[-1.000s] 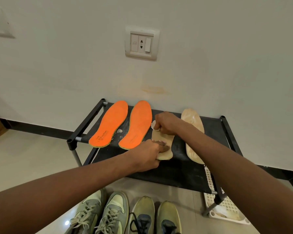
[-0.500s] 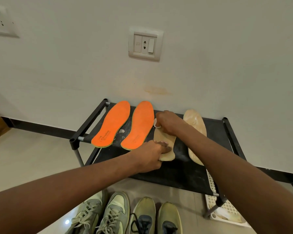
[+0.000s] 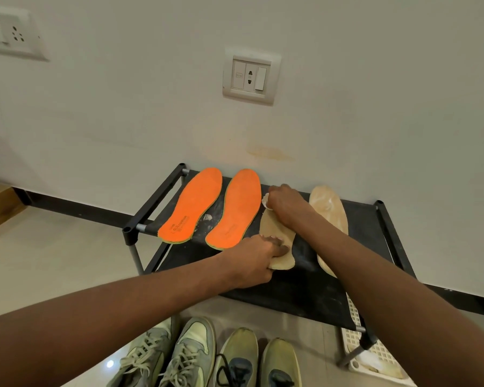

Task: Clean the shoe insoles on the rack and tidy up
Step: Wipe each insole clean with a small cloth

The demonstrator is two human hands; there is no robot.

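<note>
On the black rack (image 3: 296, 291) lie two orange insoles (image 3: 192, 205) (image 3: 235, 208) at the left and two beige insoles at the right. My left hand (image 3: 254, 258) holds down the heel end of the nearer beige insole (image 3: 274, 227), thumb across its top. My right hand (image 3: 284, 203) grips a small white wipe (image 3: 265, 200) and presses it on the toe end of that insole. The other beige insole (image 3: 330, 216) lies farther right, partly hidden by my right forearm.
A wall with a switch socket (image 3: 250, 76) stands right behind the rack. On the floor below the rack's front edge stand two pairs of greenish sneakers (image 3: 179, 356) (image 3: 260, 361). A white plastic basket (image 3: 375, 358) sits under the rack's right end.
My right hand with the wipe stays at the toe end of the beige insole, shifting only slightly. My left hand keeps its hold on the heel. The camera has tilted a little.
</note>
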